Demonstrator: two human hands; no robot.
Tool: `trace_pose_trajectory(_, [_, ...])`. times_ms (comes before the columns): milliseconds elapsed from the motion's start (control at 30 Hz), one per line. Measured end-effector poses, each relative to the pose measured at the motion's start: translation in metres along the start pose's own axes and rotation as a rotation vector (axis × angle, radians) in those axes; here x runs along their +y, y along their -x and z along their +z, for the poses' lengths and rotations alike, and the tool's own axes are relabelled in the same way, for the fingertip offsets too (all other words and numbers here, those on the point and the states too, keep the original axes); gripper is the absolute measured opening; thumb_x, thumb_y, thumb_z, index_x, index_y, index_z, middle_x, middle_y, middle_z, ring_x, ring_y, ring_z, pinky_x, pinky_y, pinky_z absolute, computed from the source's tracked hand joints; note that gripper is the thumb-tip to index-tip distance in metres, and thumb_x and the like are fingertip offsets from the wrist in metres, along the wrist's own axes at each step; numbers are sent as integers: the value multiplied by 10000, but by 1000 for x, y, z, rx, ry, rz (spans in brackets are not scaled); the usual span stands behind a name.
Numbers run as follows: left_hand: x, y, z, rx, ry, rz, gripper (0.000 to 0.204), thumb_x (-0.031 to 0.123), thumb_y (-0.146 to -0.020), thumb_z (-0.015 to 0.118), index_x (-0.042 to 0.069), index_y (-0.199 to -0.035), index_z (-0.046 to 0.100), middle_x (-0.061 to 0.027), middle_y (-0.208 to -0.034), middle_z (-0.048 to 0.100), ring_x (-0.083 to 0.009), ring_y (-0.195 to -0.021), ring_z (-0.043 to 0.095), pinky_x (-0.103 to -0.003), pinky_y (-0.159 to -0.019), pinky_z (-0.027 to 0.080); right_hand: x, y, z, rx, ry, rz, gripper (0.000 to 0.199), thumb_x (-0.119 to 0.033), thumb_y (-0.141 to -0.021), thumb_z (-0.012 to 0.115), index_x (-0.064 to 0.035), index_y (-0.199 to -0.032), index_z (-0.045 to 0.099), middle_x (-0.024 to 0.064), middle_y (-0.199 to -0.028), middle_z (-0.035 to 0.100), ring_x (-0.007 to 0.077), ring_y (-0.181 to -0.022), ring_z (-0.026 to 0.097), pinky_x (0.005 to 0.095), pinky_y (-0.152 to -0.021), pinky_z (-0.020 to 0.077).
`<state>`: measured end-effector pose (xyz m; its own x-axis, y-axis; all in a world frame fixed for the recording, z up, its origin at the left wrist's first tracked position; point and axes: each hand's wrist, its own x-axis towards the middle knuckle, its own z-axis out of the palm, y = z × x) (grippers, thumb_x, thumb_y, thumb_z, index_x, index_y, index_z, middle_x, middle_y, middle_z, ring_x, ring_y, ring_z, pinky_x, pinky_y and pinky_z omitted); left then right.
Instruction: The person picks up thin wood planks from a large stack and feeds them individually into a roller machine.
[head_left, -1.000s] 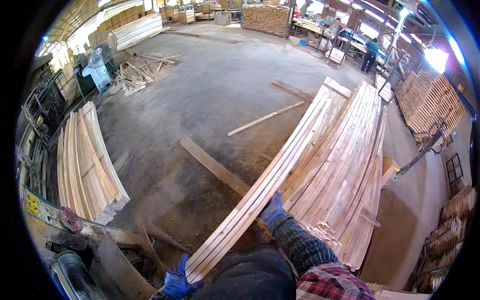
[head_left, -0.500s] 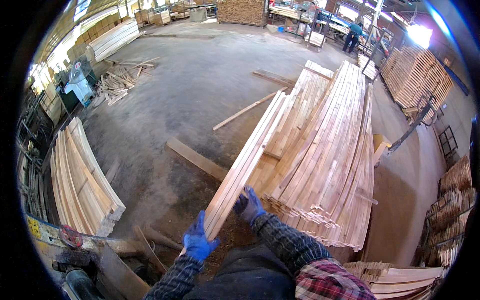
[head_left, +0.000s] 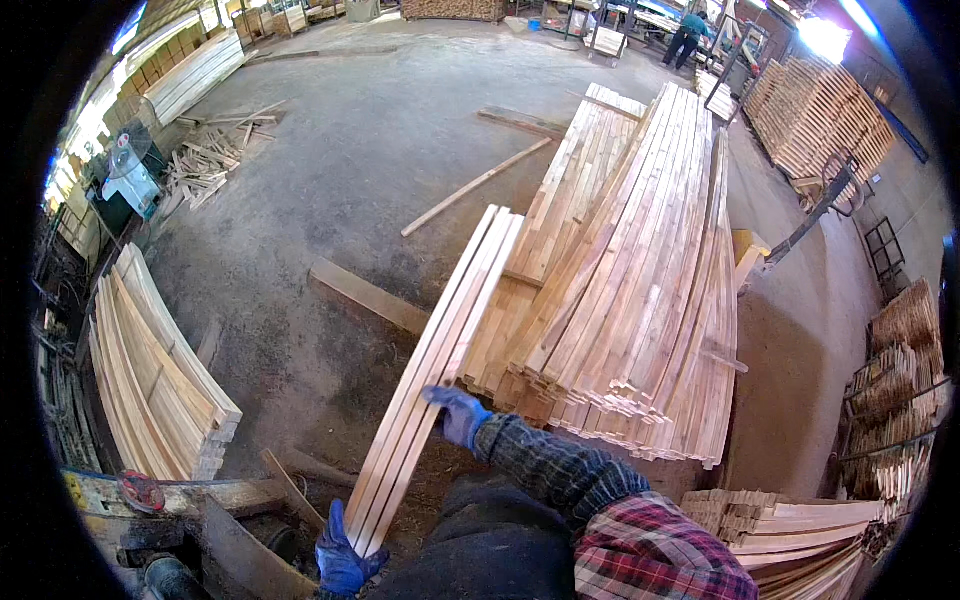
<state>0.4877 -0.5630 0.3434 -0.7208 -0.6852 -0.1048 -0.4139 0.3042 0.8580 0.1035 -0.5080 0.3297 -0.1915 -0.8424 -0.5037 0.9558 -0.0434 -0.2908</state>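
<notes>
A bundle of several long wooden strips (head_left: pixel 435 370) slants across the middle, raised in front of me. Their near end sits in my left hand (head_left: pixel 345 558), blue-gloved, with the thumb along the left edge and the fingers passing below. Farther up, my right hand (head_left: pixel 459 415), also in a blue glove, grips the right edge; some of its fingers are hidden beneath the wood. Just to the right lies a large stack of similar strips (head_left: pixel 630 270), with a lower layer of strips (head_left: pixel 572 190) along its left side.
A curved-looking pile of boards (head_left: pixel 150 370) stands at left, behind a machine edge (head_left: pixel 250 492). Loose timbers (head_left: pixel 370 295) lie on the floor beyond the bundle. More strips (head_left: pixel 790 525) are stacked at lower right. A person (head_left: pixel 686 40) stands far off.
Both hands have drawn the bundle toward me and to the left, away from the stack. Its far end has come off the lower layer's edge. The view has shifted slightly too.
</notes>
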Motion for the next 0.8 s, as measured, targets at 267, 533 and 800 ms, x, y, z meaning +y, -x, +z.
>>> trace_pose_trajectory(267, [126, -150, 53, 1, -354, 227, 971, 408, -659, 771, 34, -1411, 283, -238, -1223, 527, -391, -1070, 565, -473, -894, 469, 23, 35, -36, 39, 78, 201, 569, -416, -867, 614, -164, -1349, 443, 110, -1414, 411, 254, -1326, 345, 420, -1112, 236])
trace_pose_trajectory(533, [162, -236, 117, 146, -518, 431, 855, 302, -700, 747, 42, -1396, 324, -240, -1258, 495, -402, -1118, 514, -465, -950, 435, -82, 146, -190, 316, 84, -482, 520, -291, -872, 643, -118, -1327, 459, 72, -1300, 533, 225, -1182, 514, 381, -991, 409])
trace_pose_trajectory(800, [239, -241, 291, -84, -231, 580, 566, 254, -788, 693, 21, -1264, 494, -187, -1236, 542, -337, -1111, 549, -419, -955, 445, -206, 239, -286, 801, -8, -863, 504, -200, -835, 671, -99, -1296, 496, -5, -1100, 612, 112, -986, 569, 280, -831, 449])
